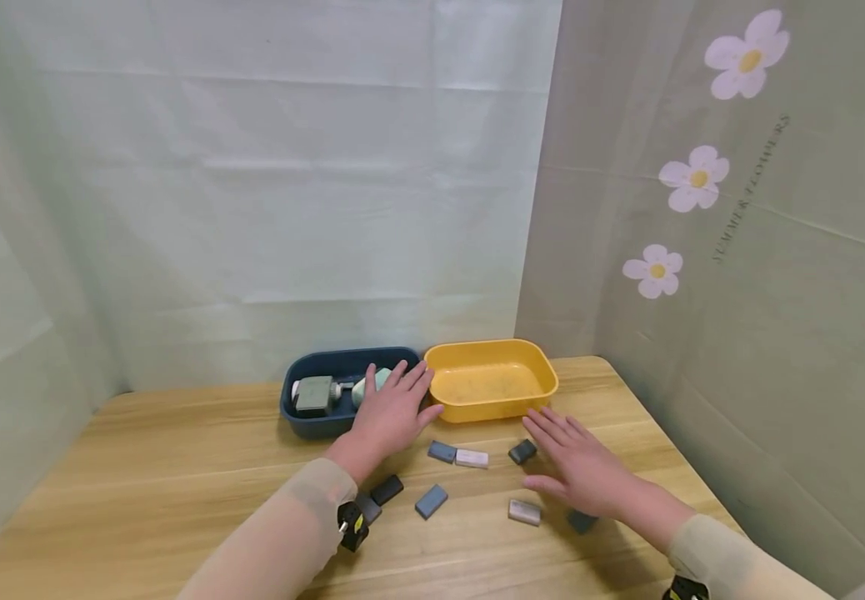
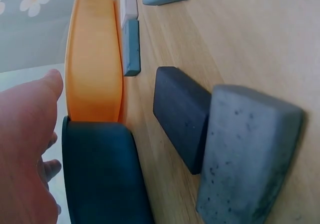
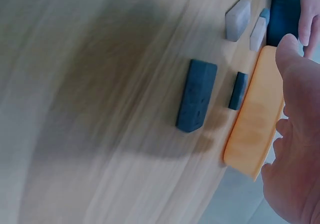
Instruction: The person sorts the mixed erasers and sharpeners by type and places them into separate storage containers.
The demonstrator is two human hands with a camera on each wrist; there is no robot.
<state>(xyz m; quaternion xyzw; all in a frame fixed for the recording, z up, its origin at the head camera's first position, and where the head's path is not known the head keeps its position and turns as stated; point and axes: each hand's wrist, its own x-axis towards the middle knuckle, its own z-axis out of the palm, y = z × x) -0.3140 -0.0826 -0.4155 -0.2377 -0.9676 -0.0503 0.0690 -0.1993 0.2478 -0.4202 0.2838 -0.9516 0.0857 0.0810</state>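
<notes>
My left hand (image 1: pixel 391 417) reaches over the right end of a navy bin (image 1: pixel 311 429), fingers spread and holding nothing. Inside that bin lie a boxy grey-green object (image 1: pixel 316 395) and a pale green piece partly hidden by the hand. My right hand (image 1: pixel 581 468) is held above the table, fingers extended and nothing in them, its fingertips overlapping the front of a yellow bin (image 1: pixel 488 410) in the head view. Small rectangular blocks surround both hands: a black block (image 2: pixel 180 115) and a speckled grey block (image 2: pixel 245 154) below the left wrist, a dark teal block (image 3: pixel 196 96) below the right.
Between the hands lie a blue block (image 1: pixel 431 502), another blue block (image 1: pixel 442 451) end to end with a whitish block (image 1: pixel 472 458), a pale grey block (image 1: pixel 525 512) and a dark block (image 1: pixel 522 451). Cloth curtains (image 1: pixel 312 208) stand behind and beside the wooden table (image 1: pixel 140 500).
</notes>
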